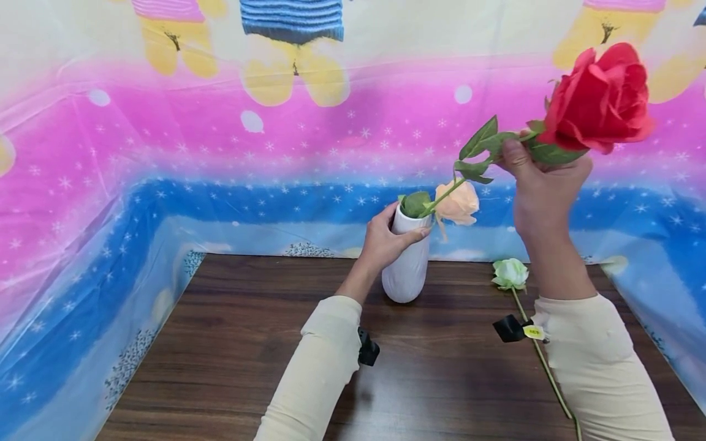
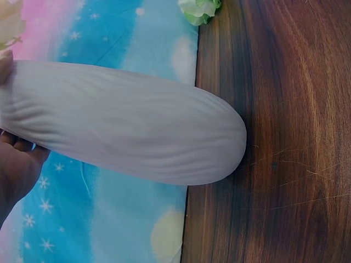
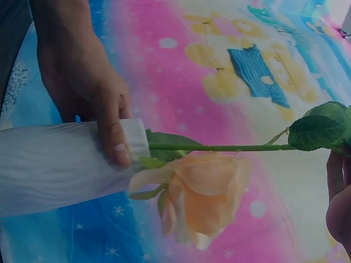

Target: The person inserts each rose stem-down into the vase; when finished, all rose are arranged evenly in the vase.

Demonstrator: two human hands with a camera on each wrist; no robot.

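A white ribbed vase (image 1: 405, 269) stands on the table near its back edge. My left hand (image 1: 386, 239) grips it round the neck, thumb across the front in the right wrist view. A peach rose (image 3: 205, 192) leans out over the rim, its leaves at the mouth. Up to the right, my right hand (image 1: 551, 190) pinches the stem of a large red rose (image 1: 601, 101) just below the bloom. That green stem (image 3: 230, 148) slants down to the vase mouth, its lower end hidden inside. The left wrist view shows the vase's rounded base (image 2: 219, 137).
A pale green-white rose (image 1: 511, 273) lies on the dark wooden table (image 1: 248, 343), its long stem running toward me beside the right sleeve (image 1: 590, 349). Behind the table hangs a pink and blue patterned cloth (image 1: 220, 153), which also covers the sides.
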